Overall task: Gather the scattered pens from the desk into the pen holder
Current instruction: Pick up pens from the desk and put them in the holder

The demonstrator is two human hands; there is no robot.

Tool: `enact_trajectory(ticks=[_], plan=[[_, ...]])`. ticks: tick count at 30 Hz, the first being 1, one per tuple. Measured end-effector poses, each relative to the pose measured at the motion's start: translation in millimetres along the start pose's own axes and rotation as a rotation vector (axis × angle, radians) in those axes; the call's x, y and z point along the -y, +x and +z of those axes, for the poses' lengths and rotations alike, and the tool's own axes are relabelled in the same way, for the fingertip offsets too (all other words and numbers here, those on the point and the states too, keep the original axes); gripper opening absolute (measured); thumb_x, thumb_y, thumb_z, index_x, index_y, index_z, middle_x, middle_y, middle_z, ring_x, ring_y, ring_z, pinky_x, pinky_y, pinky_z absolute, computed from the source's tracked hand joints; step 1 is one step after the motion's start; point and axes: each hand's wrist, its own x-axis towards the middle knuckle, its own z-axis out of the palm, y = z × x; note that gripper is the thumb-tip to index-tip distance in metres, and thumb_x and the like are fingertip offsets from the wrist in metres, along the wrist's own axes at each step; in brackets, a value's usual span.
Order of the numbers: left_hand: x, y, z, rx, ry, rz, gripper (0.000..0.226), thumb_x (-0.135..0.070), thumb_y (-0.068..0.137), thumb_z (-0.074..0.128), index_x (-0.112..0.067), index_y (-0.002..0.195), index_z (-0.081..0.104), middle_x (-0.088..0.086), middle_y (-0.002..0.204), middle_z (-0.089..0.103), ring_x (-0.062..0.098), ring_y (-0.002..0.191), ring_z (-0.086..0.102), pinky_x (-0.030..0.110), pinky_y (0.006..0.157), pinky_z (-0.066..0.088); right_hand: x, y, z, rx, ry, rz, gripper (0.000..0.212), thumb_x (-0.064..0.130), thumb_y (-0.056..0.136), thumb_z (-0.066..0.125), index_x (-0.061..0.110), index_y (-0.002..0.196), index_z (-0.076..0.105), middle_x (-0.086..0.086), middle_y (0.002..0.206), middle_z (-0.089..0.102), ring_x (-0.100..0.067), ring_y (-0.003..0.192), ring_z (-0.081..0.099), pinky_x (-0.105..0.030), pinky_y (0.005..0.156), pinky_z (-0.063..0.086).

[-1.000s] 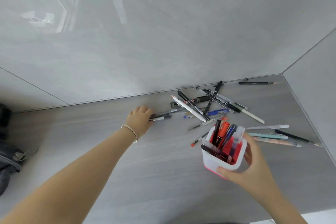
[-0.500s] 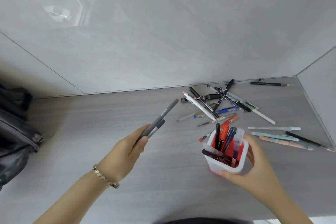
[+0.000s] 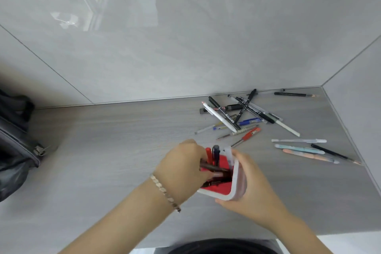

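The pen holder (image 3: 233, 189) is white outside and red inside, tilted toward me above the desk, with several pens standing in it. My right hand (image 3: 250, 187) grips its right side. My left hand (image 3: 181, 169) is at the holder's open mouth, fingers closed around grey pens (image 3: 210, 168) that lie across the opening. A pile of scattered pens (image 3: 237, 113) lies on the desk by the back wall. A red pen (image 3: 248, 135) rests just beyond the holder. Pastel pens (image 3: 301, 148) lie at the right.
A dark grey bag (image 3: 14, 146) sits at the left edge of the desk. Glossy grey walls close the desk at the back and the right. A black pencil (image 3: 292, 94) lies along the back wall in the corner. The desk's front edge (image 3: 309, 236) runs near me.
My left hand picked grey pens off the desk, lifted them, and carried them right to the holder's mouth. My right hand tilted the holder toward me and brought it closer.
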Motion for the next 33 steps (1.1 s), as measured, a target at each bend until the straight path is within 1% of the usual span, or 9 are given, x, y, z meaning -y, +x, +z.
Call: enact_trajectory(ticks=[2, 6, 9, 12, 15, 19, 22, 28, 33], plan=[[-6.6, -1.6, 11.2, -0.191, -0.147, -0.040, 0.007, -0.015, 0.075, 0.068, -0.015, 0.081, 0.065, -0.007, 0.078, 0.050, 0.014, 0.076, 0.057, 0.013, 0.062, 0.041, -7.0, -4.7, 2.0, -0.037, 0.023, 0.027, 0.092, 0.023, 0.053, 0.085, 0.043, 0.126, 0.033, 0.016, 0.128, 0.045, 0.001, 0.118, 0.044, -0.034, 0.101, 0.044], [-8.9, -8.2, 28.5, -0.551, -0.438, -0.019, 0.008, -0.016, 0.080, 0.064, -0.022, 0.076, 0.063, -0.010, 0.081, 0.061, 0.004, 0.079, 0.059, 0.005, 0.068, 0.044, -6.9, -12.6, 4.6, -0.091, 0.057, 0.027, 0.096, 0.023, 0.053, 0.086, 0.037, 0.130, 0.031, 0.019, 0.129, 0.042, 0.006, 0.119, 0.041, -0.025, 0.101, 0.040], [-8.2, -14.5, 48.3, -0.486, -0.351, 0.138, 0.032, -0.033, 0.092, 0.035, -0.018, 0.107, 0.059, -0.009, 0.099, 0.049, 0.000, 0.094, 0.048, 0.013, 0.084, 0.041, -4.8, -15.2, 6.7, -0.142, 0.135, 0.014, 0.097, 0.018, 0.050, 0.088, 0.036, 0.129, 0.034, 0.018, 0.126, 0.050, 0.006, 0.116, 0.046, -0.022, 0.098, 0.042], [-4.6, -15.9, 57.0, -0.400, -0.157, 0.349, 0.047, -0.040, 0.096, 0.019, -0.017, 0.131, 0.040, -0.006, 0.140, 0.033, 0.011, 0.127, 0.033, 0.027, 0.105, 0.028, -4.0, -13.6, 3.5, -0.173, 0.183, -0.028, 0.090, 0.024, 0.049, 0.086, 0.036, 0.125, 0.040, 0.012, 0.122, 0.056, 0.004, 0.112, 0.052, -0.014, 0.091, 0.045], [-5.3, -5.5, 54.9, -0.128, -0.502, 0.487, 0.050, -0.047, 0.094, 0.022, -0.030, 0.140, 0.019, -0.017, 0.155, 0.009, 0.005, 0.142, 0.010, 0.025, 0.117, 0.012, -11.2, -14.1, -10.2, -0.236, 0.186, -0.044, 0.084, 0.017, 0.048, 0.087, 0.041, 0.116, 0.043, 0.015, 0.115, 0.060, 0.011, 0.107, 0.052, 0.001, 0.080, 0.041], [5.5, 34.2, 64.8, -0.294, -0.747, 0.178, 0.040, -0.033, 0.092, 0.041, -0.035, 0.132, 0.036, -0.009, 0.146, 0.034, 0.011, 0.136, 0.032, 0.018, 0.108, 0.030, -38.1, -25.6, -41.7, -0.323, 0.152, 0.003, 0.090, 0.003, 0.047, 0.088, 0.043, 0.116, 0.046, 0.027, 0.116, 0.056, 0.008, 0.106, 0.054, -0.014, 0.082, 0.048], [17.2, 74.3, 81.2, -0.188, -0.496, -0.124, 0.032, -0.016, 0.090, 0.051, -0.015, 0.123, 0.050, 0.005, 0.129, 0.054, 0.018, 0.119, 0.050, 0.029, 0.098, 0.041, -58.1, -34.0, -64.1, -0.445, 0.089, 0.044, 0.092, 0.013, 0.042, 0.092, 0.044, 0.116, 0.045, 0.023, 0.116, 0.056, -0.001, 0.107, 0.055, -0.008, 0.083, 0.046], [-0.9, 128.7, 112.1, 0.035, 0.225, 0.016, 0.044, -0.033, 0.084, 0.058, -0.014, 0.121, 0.046, 0.006, 0.126, 0.053, 0.026, 0.121, 0.044, 0.038, 0.097, 0.036, -66.2, -37.8, -90.9, -0.618, 0.132, 0.066, 0.084, 0.023, 0.038, 0.083, 0.054, 0.105, 0.045, 0.041, 0.101, 0.057, 0.016, 0.096, 0.054, 0.007, 0.074, 0.040], [-3.1, 130.9, 123.2, 0.173, 0.354, -0.022, 0.037, -0.025, 0.090, 0.050, -0.010, 0.124, 0.043, 0.010, 0.128, 0.053, 0.030, 0.120, 0.044, 0.039, 0.093, 0.039, -68.9, -30.1, -90.6, -0.627, 0.163, 0.067, 0.086, 0.041, 0.033, 0.080, 0.048, 0.111, 0.044, 0.039, 0.103, 0.057, 0.014, 0.099, 0.053, 0.004, 0.078, 0.040]])
